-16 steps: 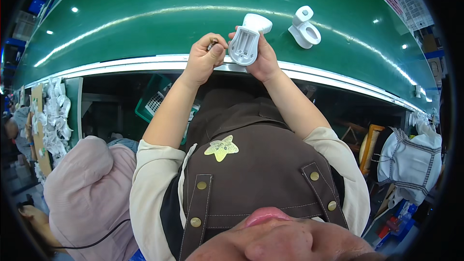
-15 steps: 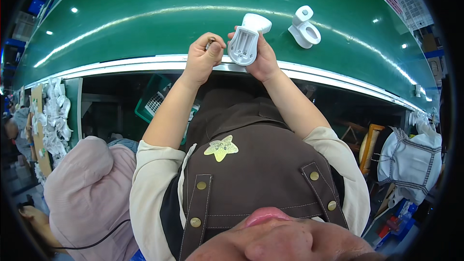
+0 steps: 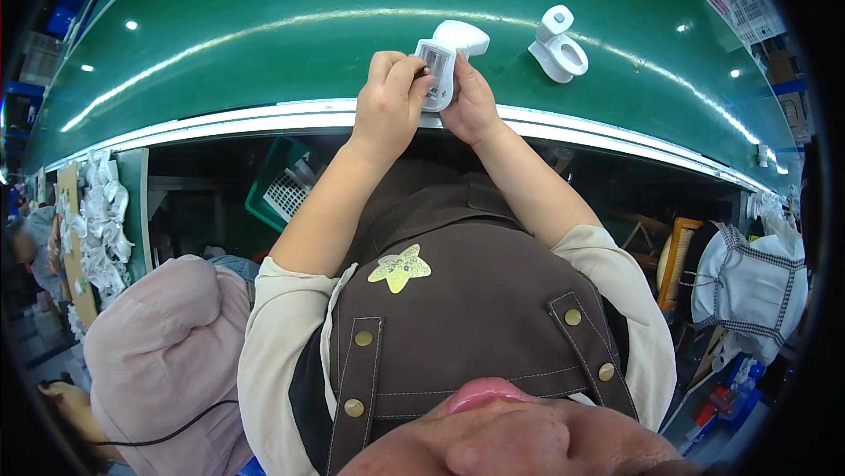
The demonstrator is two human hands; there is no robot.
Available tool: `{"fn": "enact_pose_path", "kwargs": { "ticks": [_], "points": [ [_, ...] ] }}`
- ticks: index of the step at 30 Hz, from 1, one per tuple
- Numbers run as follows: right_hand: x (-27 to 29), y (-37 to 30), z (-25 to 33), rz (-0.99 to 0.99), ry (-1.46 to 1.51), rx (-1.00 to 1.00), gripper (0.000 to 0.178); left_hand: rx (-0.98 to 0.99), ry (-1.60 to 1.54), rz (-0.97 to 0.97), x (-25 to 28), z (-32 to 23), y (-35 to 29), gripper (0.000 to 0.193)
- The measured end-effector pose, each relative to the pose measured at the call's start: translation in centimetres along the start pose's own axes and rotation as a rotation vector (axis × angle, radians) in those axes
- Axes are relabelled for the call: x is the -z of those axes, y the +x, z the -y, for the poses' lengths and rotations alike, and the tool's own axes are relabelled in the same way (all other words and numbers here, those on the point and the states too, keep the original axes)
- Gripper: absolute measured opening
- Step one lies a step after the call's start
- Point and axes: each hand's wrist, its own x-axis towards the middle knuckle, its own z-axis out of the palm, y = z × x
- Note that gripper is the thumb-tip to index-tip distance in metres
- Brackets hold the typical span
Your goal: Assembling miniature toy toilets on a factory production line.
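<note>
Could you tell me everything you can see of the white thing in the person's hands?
The white thing looks like smooth plastic. A rounded, bulky part forms its far end; nearer the person is a body with an open recess, grooved lengthwise inside. The recess faces up toward the camera, above the near edge of the green table. The right-hand grip supports its right side. The left-hand grip holds a small dark piece at the recess; whether that piece touches it is unclear.

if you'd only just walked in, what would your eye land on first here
Probably the miniature white toilet standing on the green table, to the right. Next, the white plastic casing in the right grip, its slotted compartment open. Then the pale yellow star on the brown apron.
</note>
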Motion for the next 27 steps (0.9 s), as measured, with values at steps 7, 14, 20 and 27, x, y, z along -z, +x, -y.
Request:
{"fn": "enact_pose_path", "kwargs": {
  "ticks": [7,14,20,27],
  "points": [
    [0.2,0.0,-0.1,0.024,0.005,0.003,0.046,-0.011,-0.069,-0.075,-0.5,0.2,0.1,0.020],
    [0.1,0.2,-0.4,0.022,0.008,-0.017,0.046,-0.064,0.032,-0.041,-0.6,1.3,0.3,0.021],
    [0.3,0.5,-0.5,0.001,0.036,-0.041,0.045,-0.125,0.119,-0.122,-1.7,1.3,0.3,0.018],
    [0.8,1.1,-0.8,-0.066,0.081,-0.037,0.049,-0.092,0.195,0.012,-1.2,0.8,-0.6,0.029]
  ]
}}
